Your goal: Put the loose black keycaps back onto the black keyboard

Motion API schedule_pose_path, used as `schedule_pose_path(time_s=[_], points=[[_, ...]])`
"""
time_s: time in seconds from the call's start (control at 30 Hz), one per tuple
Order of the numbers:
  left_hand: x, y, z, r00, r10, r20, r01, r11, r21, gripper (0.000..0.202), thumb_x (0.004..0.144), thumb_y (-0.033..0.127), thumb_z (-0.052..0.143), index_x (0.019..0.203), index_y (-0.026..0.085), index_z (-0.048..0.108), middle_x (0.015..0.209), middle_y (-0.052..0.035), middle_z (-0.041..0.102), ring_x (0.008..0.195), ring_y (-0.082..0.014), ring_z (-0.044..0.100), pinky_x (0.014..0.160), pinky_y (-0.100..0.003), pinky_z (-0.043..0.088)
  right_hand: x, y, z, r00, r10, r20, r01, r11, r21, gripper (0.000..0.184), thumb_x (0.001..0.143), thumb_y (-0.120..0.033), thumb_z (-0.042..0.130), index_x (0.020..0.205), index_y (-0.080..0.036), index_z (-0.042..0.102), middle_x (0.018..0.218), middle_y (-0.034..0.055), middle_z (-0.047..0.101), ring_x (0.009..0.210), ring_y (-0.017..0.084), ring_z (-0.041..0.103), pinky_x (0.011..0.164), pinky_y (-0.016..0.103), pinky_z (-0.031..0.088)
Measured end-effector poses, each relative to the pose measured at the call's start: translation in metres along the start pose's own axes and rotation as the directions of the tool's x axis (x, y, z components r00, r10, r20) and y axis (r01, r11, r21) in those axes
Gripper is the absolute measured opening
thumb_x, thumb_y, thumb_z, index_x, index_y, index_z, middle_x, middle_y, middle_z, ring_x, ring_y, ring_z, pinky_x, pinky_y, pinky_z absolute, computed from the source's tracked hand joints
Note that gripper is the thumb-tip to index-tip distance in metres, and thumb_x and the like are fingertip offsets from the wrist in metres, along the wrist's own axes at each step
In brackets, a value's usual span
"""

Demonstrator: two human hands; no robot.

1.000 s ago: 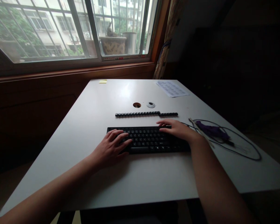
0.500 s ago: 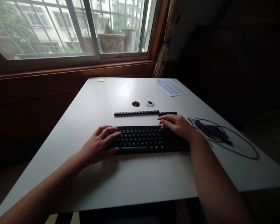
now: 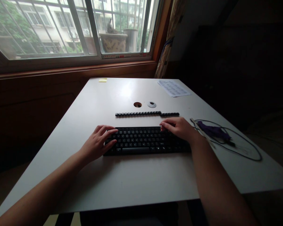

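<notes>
A black keyboard (image 3: pixel 143 140) lies across the middle of the white table (image 3: pixel 132 179). My left hand (image 3: pixel 97 142) rests on the keyboard's left end, fingers stretched over the edge and thumb along the front. My right hand (image 3: pixel 179 128) lies on the keyboard's right part, fingers curled down onto the top rows of keys. Just behind the keyboard lies a row of loose black keycaps (image 3: pixel 146 114), set in a line.
A dark cable loop with a purple object (image 3: pixel 213 131) and a thin stick (image 3: pixel 201 131) lies right of the keyboard. Farther back are a cable hole (image 3: pixel 137 104), its white cap (image 3: pixel 152 104), a printed sheet (image 3: pixel 173 88) and a yellow note (image 3: pixel 102 80). A window is behind.
My left hand slid from the keys to the keyboard's left end. My right hand shifted slightly back toward the top rows. The keyboard's left end sits a little further left than before.
</notes>
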State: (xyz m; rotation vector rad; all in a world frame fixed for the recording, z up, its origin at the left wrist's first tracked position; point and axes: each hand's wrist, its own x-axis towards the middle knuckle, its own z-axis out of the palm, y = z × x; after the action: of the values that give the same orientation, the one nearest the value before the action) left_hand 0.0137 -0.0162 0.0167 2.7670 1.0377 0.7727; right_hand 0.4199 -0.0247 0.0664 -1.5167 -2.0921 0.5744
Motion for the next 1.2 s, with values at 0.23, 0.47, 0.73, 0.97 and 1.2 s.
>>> schedule_pose_path(time_s=[0.23,0.47,0.73,0.97,1.2], points=[[-0.0006,-0.0016,0.0019,1.0,-0.003,0.007,0.003,1.0,-0.005,0.034,0.101,0.031,0.056,0.134,0.027,0.055,0.13,-0.0089,0.058,0.12,-0.0285,0.05,0.103,-0.052,0.049,-0.0004,-0.0044,-0.0005,1.0,-0.002,0.008,0.002,0.998,-0.055,0.027,0.094,-0.042,0.055,0.083,-0.026,0.075,0.081,0.0009,0.078,0.079,0.021,0.071,0.077,0.033,0.051],[-0.0004,-0.0018,0.0011,1.0,0.004,-0.007,-0.004,1.0,0.003,0.032,0.1,0.03,0.057,0.132,0.027,0.057,0.128,-0.0091,0.059,0.118,-0.0288,0.05,0.101,-0.053,0.05,-0.0001,-0.0043,-0.0014,1.0,-0.001,-0.011,0.0,0.998,-0.066,0.029,0.092,-0.042,0.055,0.081,-0.026,0.076,0.081,0.0016,0.078,0.077,0.021,0.07,0.076,0.034,0.052],[-0.0014,-0.0051,0.002,1.0,-0.017,-0.02,0.017,1.0,-0.009,0.031,0.099,0.027,0.057,0.13,0.027,0.059,0.126,-0.0087,0.06,0.117,-0.0281,0.052,0.1,-0.052,0.051,0.0006,-0.0004,-0.0005,1.0,-0.014,-0.013,0.012,0.994,-0.111,0.026,0.091,-0.038,0.056,0.08,-0.026,0.076,0.08,0.0,0.078,0.077,0.021,0.07,0.077,0.034,0.051],[-0.001,-0.0063,0.0032,0.999,-0.018,-0.042,0.016,0.999,-0.045,0.029,0.098,0.025,0.058,0.126,0.027,0.063,0.123,-0.0084,0.062,0.115,-0.0274,0.054,0.099,-0.052,0.052,0.0009,-0.0031,-0.0001,1.0,-0.008,0.01,0.009,0.986,-0.164,0.026,0.089,-0.038,0.056,0.078,-0.026,0.077,0.079,0.0,0.078,0.075,0.021,0.069,0.074,0.034,0.05],[-0.0007,-0.0058,0.0019,1.0,-0.016,-0.02,0.015,0.998,-0.059,0.026,0.099,0.023,0.056,0.124,0.026,0.064,0.122,-0.0088,0.062,0.114,-0.0265,0.056,0.097,-0.05,0.053,0.0014,-0.0054,0.001,0.999,-0.034,0.009,0.034,0.99,-0.136,0.025,0.09,-0.036,0.057,0.077,-0.027,0.076,0.079,-0.0002,0.077,0.078,0.022,0.07,0.077,0.034,0.05]])
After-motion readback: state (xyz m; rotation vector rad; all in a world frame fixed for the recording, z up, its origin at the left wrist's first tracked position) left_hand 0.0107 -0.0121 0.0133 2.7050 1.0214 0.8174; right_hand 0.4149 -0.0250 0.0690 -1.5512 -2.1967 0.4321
